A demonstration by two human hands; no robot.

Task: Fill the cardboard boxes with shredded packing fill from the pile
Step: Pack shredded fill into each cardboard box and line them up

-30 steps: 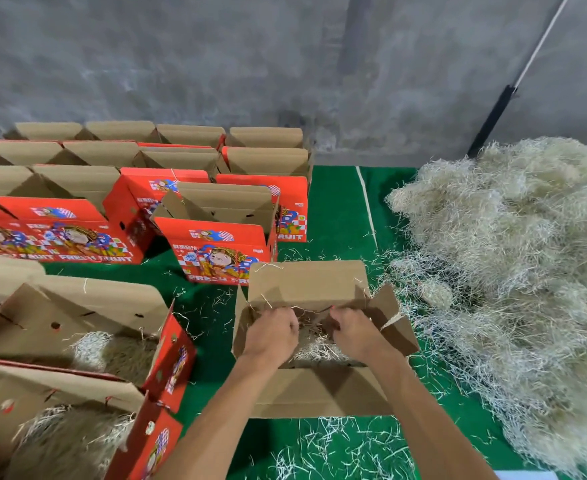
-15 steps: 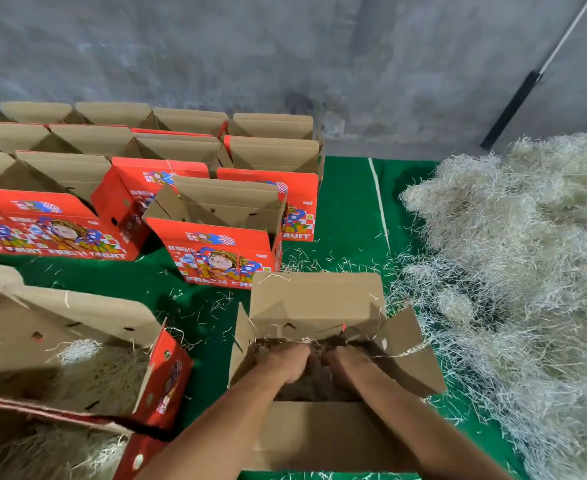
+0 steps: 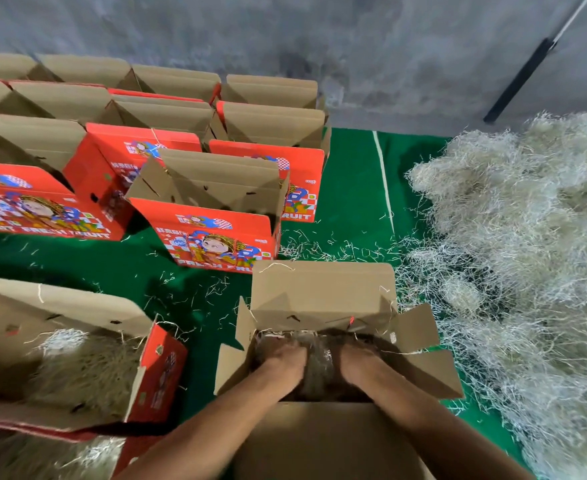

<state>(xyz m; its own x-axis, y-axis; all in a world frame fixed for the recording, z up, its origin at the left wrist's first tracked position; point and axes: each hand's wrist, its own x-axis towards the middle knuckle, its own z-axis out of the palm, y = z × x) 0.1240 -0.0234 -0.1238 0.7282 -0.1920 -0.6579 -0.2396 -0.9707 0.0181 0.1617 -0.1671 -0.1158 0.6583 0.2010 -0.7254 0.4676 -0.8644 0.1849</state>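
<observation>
We see both hands lowered into the open cardboard box (image 3: 323, 296) nearest the camera. The left hand (image 3: 283, 358) and the right hand (image 3: 356, 362) lie side by side, knuckles up, on the shredded packing fill (image 3: 318, 365) inside the box. The fingertips are buried in the fill and blurred, so we cannot tell whether either hand is clenched, relaxed, or grasping strands. Both forearms cross the near flap of the box.

The box stands with its four flaps spread outward: the far flap upright, the right flap (image 3: 420, 327) angled toward the pile. It rests on the green floor covering (image 3: 351, 188), near that covering's front edge.

The pile of shredded fill (image 3: 520, 244) occupies the right side of the green covering, just beside the box, with loose strands (image 3: 323, 244) scattered between them and beyond the far flap.

At the left front, a second open box (image 3: 67, 344) holds fill; its red printed end faces the working box. Another fill-holding box (image 3: 42, 455) sits partly out of view at the lower left corner.

Farther back, a red printed fruit box (image 3: 216, 216) stands open just beyond the working box. Rows of similar open boxes (image 3: 167, 109) run along the rear left of the covering up to the grey concrete wall (image 3: 285, 39). A dark pole (image 3: 524, 74) leans against that wall at the upper right.
</observation>
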